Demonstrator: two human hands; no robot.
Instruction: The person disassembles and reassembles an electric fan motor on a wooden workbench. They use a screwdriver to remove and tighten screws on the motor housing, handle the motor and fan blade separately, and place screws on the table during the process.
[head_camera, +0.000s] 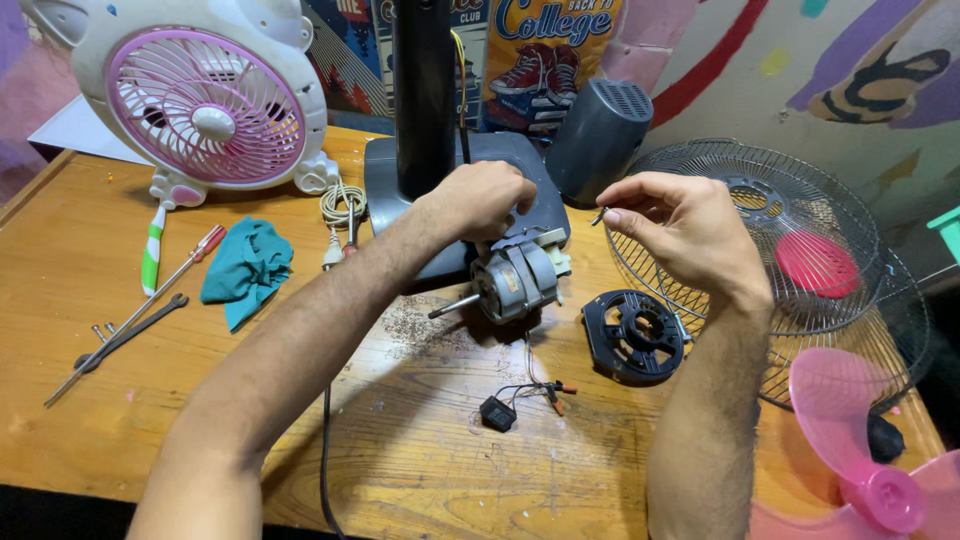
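Left hand (480, 200) clamped on the top of a bare fan motor (515, 282) near the worktop's (420, 450) middle, shaft pointing toward the left edge. Right hand (680, 225) raised just beside it, grip pinched together on a small dark screw (598, 215). Black round mounting plate (634, 335) flat by the right forearm, wire fan guard (800, 260) along the right edge, pink blade (860, 440) at the near right corner. Teal cloth (247, 265), screwdriver (160, 290) and spanner (130, 335) toward the left edge; small white-and-pink fan (205, 100) at the far left corner.
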